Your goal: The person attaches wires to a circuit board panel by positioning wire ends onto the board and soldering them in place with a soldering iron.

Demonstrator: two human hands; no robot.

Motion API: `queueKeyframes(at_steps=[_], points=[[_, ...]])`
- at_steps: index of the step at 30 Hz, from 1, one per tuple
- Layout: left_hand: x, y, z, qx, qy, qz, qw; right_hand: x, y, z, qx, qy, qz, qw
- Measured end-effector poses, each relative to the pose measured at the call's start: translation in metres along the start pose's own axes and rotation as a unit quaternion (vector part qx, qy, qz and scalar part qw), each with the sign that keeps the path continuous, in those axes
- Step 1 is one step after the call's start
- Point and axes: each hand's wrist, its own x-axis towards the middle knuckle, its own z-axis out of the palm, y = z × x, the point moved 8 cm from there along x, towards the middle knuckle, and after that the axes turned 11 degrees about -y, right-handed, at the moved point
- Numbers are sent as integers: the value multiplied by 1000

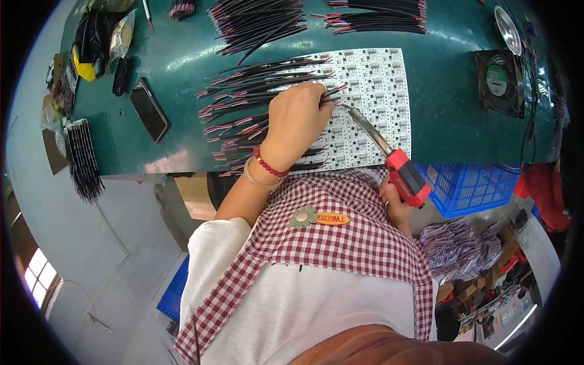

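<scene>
My left hand [299, 115], with red bead and pale bangle bracelets at the wrist, is closed in a pinch on a black cable [330, 92]. Stripped coloured wire ends stick out of that cable toward the right. Underneath lies a white sheet of circuit boards [380, 91], with rows of small printed parts. Several more black cables [243, 97] rest across the sheet's left part, side by side. My right hand [396, 205] is wrapped round the red and black handle of a soldering iron [398, 167]. Its metal tip points up-left, close to my left fingertips; whether it touches the board cannot be made out.
Bundles of black cables [258, 24] lie at the table's far side. A phone [149, 109] is at left on the green table [182, 140]. A fan [499, 82] and a metal dish [507, 30] are at right. A blue crate [471, 188] stands below the table edge.
</scene>
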Motion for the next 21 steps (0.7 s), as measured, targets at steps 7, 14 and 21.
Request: queueKeyframes(at_steps=[7,14,21], points=[[-5,15,-11,40,2,37,999,-24,0,-9,-52,35,5,998],[-7,-3,-4,52,-24,-7,998,2,-39,8,-66,59,-81,993],[-9,9,-6,19,15,19,1000,4,-36,12,-106,56,-130,984]])
